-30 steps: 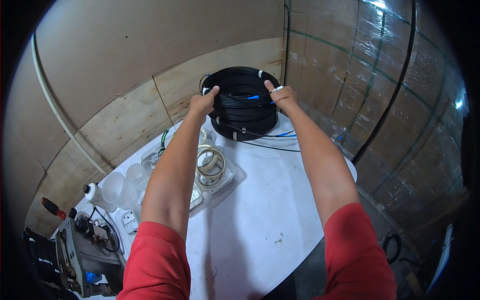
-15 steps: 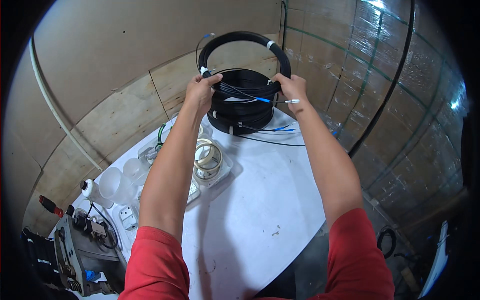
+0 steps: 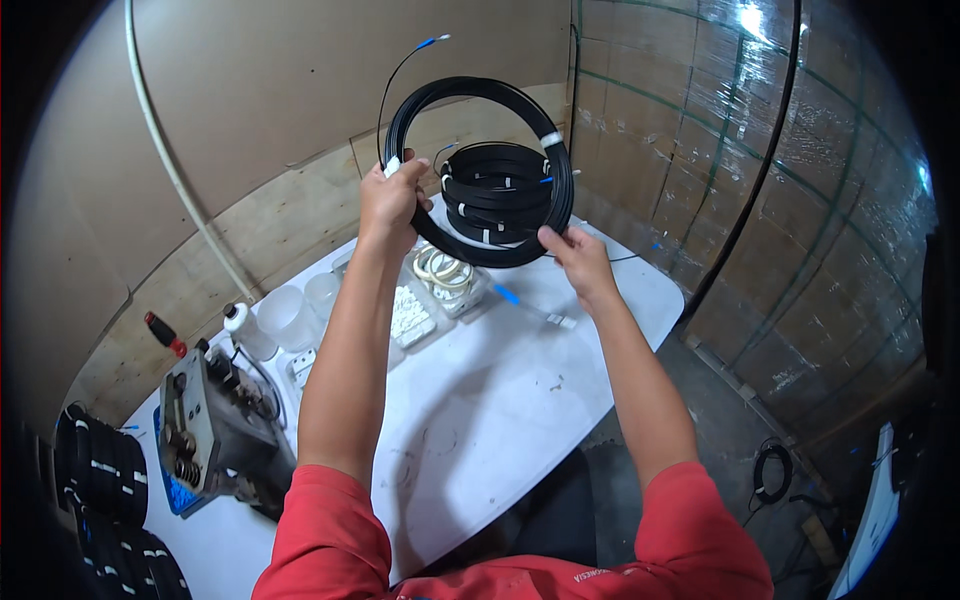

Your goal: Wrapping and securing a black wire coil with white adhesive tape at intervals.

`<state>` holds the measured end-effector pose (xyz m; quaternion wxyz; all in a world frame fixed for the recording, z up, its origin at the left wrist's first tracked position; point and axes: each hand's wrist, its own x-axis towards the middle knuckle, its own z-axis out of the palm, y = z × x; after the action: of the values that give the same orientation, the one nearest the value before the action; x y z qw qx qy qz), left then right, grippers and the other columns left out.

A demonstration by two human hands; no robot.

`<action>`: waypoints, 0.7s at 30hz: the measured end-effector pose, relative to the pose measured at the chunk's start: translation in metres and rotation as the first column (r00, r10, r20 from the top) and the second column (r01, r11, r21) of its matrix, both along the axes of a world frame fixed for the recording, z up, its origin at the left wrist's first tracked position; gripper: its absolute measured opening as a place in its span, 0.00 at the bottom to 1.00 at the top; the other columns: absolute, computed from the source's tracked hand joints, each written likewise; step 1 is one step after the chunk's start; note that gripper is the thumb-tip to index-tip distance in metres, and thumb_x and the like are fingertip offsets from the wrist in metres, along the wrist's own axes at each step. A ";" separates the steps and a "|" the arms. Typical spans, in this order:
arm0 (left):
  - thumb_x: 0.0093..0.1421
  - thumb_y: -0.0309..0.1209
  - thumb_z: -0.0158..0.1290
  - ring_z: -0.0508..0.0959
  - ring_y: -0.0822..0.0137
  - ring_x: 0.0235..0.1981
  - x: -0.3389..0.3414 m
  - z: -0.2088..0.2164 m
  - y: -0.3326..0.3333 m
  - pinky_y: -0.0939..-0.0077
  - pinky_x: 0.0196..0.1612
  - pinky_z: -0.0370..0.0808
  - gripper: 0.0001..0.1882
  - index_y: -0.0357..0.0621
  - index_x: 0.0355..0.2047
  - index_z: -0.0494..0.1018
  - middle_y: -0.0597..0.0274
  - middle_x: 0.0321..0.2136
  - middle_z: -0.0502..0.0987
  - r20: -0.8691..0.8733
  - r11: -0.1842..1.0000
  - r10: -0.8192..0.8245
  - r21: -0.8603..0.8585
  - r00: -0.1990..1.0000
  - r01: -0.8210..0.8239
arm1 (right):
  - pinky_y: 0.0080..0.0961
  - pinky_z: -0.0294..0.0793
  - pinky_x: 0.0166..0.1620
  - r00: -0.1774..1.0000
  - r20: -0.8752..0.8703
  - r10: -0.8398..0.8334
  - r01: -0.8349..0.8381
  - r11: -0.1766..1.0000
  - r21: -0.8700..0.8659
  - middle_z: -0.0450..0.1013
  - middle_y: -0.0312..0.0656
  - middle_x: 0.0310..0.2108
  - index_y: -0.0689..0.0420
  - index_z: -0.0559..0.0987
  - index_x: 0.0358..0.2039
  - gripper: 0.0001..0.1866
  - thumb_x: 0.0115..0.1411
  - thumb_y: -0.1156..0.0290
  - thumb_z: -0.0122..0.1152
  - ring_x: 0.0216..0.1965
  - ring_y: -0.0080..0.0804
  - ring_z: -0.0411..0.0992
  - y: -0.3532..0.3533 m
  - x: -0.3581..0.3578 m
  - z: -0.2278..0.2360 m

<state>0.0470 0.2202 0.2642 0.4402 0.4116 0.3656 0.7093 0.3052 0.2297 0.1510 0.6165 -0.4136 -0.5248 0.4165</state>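
A black cable coil (image 3: 470, 88) is held up above the table between my hands, tilted so its ring faces me. On its left side my left hand (image 3: 391, 200) is closed around it by a white band. The right hand (image 3: 580, 262) pinches the lower right of the ring. A loose cable end with a blue sleeve (image 3: 433, 42) sticks up past the upper left. A blurred blue-sleeved end with a white tip (image 3: 508, 293) shows below the ring. Partly seen through the ring, a stack of black cable coils (image 3: 495, 158) stands on the table.
A box of cream tape rolls (image 3: 445, 270) and a tray of small white pieces (image 3: 412, 315) sit on the white table (image 3: 480, 420). Left are clear cups (image 3: 285, 318), a white bottle (image 3: 248, 330) and a metal machine (image 3: 225, 420). More coils (image 3: 100, 465) stand lower left; wrapped boxes (image 3: 690, 150) line the right.
The coil has been lifted off the stack and brought nearer, its ring now fully visible. My right hand has moved down along it. The view has shifted, showing more of the left side.
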 end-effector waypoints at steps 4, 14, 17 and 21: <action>0.58 0.24 0.62 0.68 0.74 0.14 -0.018 0.013 -0.062 0.74 0.19 0.65 0.14 0.38 0.44 0.75 0.69 0.18 0.68 -0.311 1.000 0.028 0.018 0.950 -0.024 | 0.21 0.75 0.40 0.914 0.397 0.081 -0.046 0.994 -0.098 0.82 0.36 0.31 0.62 0.86 0.38 0.15 0.62 0.62 0.73 0.33 0.19 0.76 -0.054 0.009 -0.016; 0.50 0.30 0.64 0.78 0.64 0.28 -0.027 0.022 -0.158 0.67 0.37 0.75 0.23 0.31 0.46 0.79 0.54 0.28 0.81 -0.930 0.993 -0.091 -0.057 0.355 0.106 | 0.38 0.75 0.54 0.755 0.315 -0.575 0.040 0.520 0.853 0.79 0.45 0.42 0.56 0.84 0.50 0.15 0.63 0.69 0.67 0.45 0.42 0.78 -0.159 -0.024 0.066; 0.48 0.32 0.63 0.82 0.53 0.33 -0.020 0.017 -0.172 0.62 0.42 0.77 0.24 0.33 0.46 0.80 0.46 0.31 0.83 -0.977 0.977 -0.133 -0.102 0.164 0.185 | 0.40 0.72 0.57 0.694 0.395 -0.602 -0.031 0.523 0.852 0.79 0.46 0.43 0.54 0.83 0.53 0.16 0.64 0.69 0.65 0.48 0.44 0.76 -0.166 -0.030 0.064; 0.48 0.34 0.65 0.83 0.47 0.38 -0.021 -0.005 -0.175 0.61 0.47 0.77 0.25 0.35 0.47 0.81 0.41 0.34 0.84 -0.993 0.959 -0.114 -0.103 0.027 0.265 | 0.41 0.77 0.49 0.636 0.541 -0.550 -0.058 0.665 0.745 0.80 0.43 0.36 0.54 0.84 0.48 0.12 0.66 0.67 0.64 0.42 0.44 0.79 -0.170 -0.023 0.050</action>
<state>0.0258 0.0454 0.2596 0.1354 0.8525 0.4690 0.1867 0.2820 0.0593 0.2006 0.5161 -0.3494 -0.7734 -0.1160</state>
